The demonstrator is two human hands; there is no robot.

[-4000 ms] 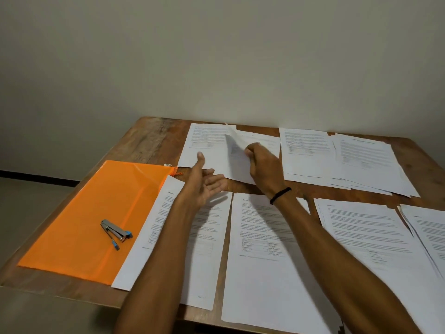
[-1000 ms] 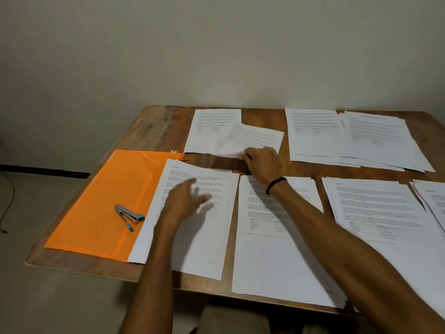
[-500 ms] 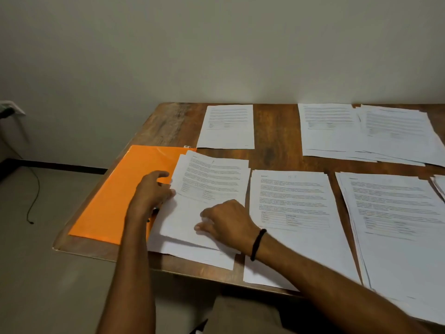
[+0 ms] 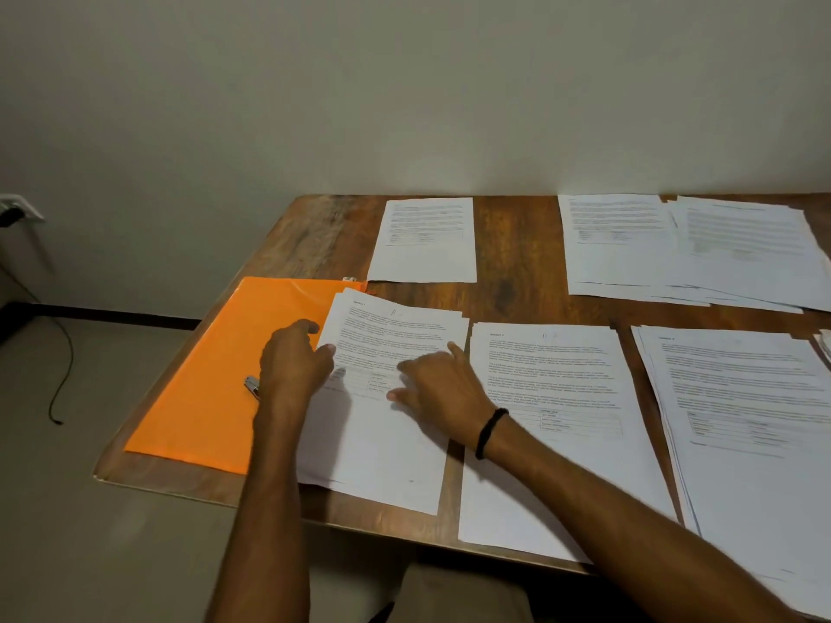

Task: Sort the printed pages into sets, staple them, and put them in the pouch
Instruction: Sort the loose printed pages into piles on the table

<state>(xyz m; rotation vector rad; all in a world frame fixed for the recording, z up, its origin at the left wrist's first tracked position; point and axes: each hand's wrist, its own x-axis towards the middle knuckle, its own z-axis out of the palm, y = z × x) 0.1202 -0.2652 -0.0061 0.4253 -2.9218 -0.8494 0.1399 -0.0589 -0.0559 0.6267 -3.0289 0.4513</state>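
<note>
A stack of printed pages (image 4: 386, 442) lies at the table's near left, its left side overlapping the orange pouch (image 4: 207, 397). My left hand (image 4: 292, 366) holds the stack's left edge, thumb on the top sheet and fingers curled against the edge. My right hand (image 4: 436, 388), with a black band on the wrist, presses flat on the top sheet with fingers spread. The metal stapler (image 4: 252, 386) lies on the pouch, mostly hidden behind my left wrist.
More page piles lie to the right, a middle pile (image 4: 557, 442) and a right pile (image 4: 742, 420). A single page (image 4: 422, 240) and a spread pile (image 4: 683, 249) sit at the far edge by the wall. A loose cable (image 4: 63, 375) lies on the floor to the left.
My right hand drew a sheet from the far pages onto the near-left stack and now presses it down. My left hand moved to the stack's left edge, covering most of the stapler.
</note>
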